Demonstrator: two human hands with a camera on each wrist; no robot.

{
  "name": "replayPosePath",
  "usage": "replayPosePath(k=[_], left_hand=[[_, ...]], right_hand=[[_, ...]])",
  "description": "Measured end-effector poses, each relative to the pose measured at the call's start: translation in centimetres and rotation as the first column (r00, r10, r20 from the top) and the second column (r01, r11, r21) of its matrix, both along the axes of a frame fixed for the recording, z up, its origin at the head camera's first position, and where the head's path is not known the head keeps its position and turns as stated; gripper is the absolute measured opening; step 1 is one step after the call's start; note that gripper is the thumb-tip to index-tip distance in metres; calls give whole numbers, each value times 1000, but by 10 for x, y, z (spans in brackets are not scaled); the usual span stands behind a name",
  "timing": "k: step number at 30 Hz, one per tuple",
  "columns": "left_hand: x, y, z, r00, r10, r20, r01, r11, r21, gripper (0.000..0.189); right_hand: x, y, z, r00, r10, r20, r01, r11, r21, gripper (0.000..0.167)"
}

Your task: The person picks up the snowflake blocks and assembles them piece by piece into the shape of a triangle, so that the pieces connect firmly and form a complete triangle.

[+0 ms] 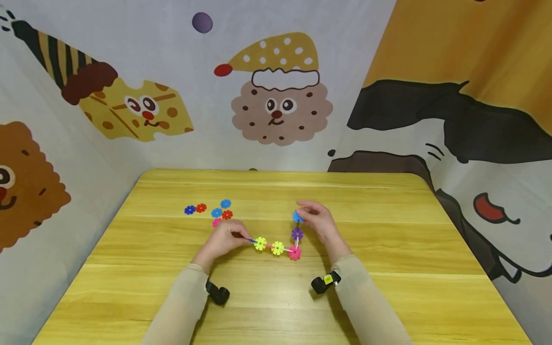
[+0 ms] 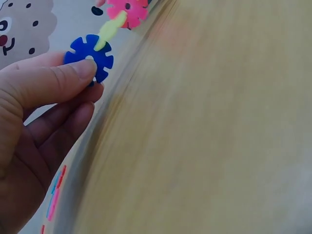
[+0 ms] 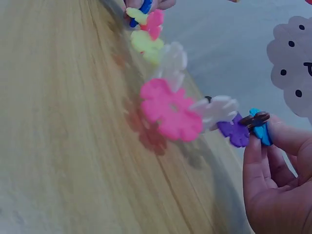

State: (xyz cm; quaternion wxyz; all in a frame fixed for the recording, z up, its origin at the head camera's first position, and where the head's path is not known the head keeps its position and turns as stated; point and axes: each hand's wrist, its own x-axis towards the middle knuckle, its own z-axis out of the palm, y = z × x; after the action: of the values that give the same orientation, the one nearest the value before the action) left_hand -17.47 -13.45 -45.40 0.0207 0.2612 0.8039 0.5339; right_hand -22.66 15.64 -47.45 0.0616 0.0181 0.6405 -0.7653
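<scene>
A chain of interlocked plastic snowflake discs stretches between both hands, close over the table and bent at a pink disc. My left hand pinches the dark blue disc at one end between thumb and fingers. At the other end, my right hand pinches a light blue disc. From the blue end come yellow, pink, yellow and white discs, then the pink one at the bend. Beyond it follow a white disc, a purple disc and a brown disc beside the light blue one.
Loose discs lie on the wooden table beyond my left hand: a dark blue disc, a red disc, several others and a pink disc partly behind the hand. A printed cloth hangs behind the table.
</scene>
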Motion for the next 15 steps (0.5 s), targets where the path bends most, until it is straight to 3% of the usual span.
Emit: replayPosePath(k=[7, 12, 15], left_hand=[[-4, -1, -12, 999, 7, 31, -6, 999, -31, 7], [-11, -6, -24, 993, -18, 118, 22, 999, -36, 16], [-12, -10, -25, 988, -29, 153, 34, 999, -25, 20]], right_hand=[[2, -1, 0, 1000, -10, -19, 11, 999, 47, 27], [2, -1, 2, 999, -4, -32, 7, 996, 92, 29], [2, -1, 2, 999, 14, -41, -9, 993, 120, 31]])
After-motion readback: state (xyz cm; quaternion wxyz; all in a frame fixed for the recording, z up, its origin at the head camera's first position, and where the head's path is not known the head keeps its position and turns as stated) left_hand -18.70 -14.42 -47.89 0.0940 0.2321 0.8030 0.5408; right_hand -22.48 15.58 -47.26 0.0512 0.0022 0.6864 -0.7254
